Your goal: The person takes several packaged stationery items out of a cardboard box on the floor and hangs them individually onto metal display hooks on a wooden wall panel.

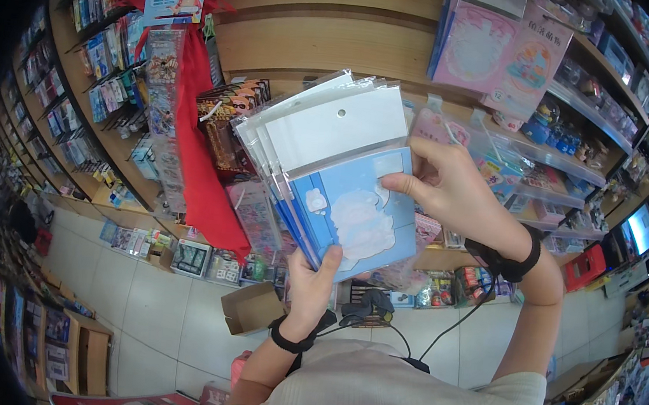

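Observation:
A fanned stack of flat plastic-sleeved packets (366, 214) is held up in front of me. The front one is light blue with white cloud-like shapes, below a white header with a hanging hole (340, 118). My left hand (312, 283) grips the stack from below, thumb on the front packet. My right hand (440, 178) is closed at the upper right edge, its thumb pressed on the front packet beside a pale patch; its other fingers are partly hidden behind. Other packets show their edges at the left of the stack.
Pink hanging packs (476, 49) are at the upper right of a wooden slat wall (316, 45). A red cloth (203, 152) hangs at left. An open cardboard box (252, 309) stands on the tiled floor (162, 308). Goods-filled shelves line both sides. A black cable (457, 325) runs near my right wrist.

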Demonstrator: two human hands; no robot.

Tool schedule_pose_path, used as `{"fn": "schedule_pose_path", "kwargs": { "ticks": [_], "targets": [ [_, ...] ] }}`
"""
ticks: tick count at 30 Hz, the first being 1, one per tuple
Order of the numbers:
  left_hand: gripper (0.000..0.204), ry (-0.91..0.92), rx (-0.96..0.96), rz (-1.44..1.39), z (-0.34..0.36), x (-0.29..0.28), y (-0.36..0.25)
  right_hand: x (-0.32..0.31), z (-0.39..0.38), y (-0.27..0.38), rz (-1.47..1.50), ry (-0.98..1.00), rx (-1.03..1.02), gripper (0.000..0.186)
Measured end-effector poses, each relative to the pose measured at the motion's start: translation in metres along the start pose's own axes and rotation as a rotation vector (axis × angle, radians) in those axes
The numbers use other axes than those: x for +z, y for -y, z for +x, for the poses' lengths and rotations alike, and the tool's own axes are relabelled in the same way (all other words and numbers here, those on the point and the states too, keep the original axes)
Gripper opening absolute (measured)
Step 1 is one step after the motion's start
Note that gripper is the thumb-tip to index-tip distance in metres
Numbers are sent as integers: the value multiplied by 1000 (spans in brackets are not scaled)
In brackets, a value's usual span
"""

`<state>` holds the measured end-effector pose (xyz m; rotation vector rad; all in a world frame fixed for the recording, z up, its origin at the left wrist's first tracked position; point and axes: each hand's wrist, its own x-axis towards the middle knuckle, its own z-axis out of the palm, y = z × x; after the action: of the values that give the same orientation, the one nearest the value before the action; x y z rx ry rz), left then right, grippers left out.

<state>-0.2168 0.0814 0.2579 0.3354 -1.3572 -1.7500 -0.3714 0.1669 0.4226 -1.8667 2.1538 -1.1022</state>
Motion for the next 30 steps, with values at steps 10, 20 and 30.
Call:
{"fn": "schedule_pose_path", "kwargs": {
  "ticks": [10, 20, 30],
  "targets": [
    [23, -91, -86, -149, -2, 1, -8, -48, 9, -16, 503, -430, -110, 15],
    [36, 191, -120, -139, 2, -4, 12, -53, 28, -32, 570, -655, -128, 16],
    [37, 187, -184, -398, 0, -2, -6, -49, 22, -39, 663, -617, -51, 16]
  ]
}}
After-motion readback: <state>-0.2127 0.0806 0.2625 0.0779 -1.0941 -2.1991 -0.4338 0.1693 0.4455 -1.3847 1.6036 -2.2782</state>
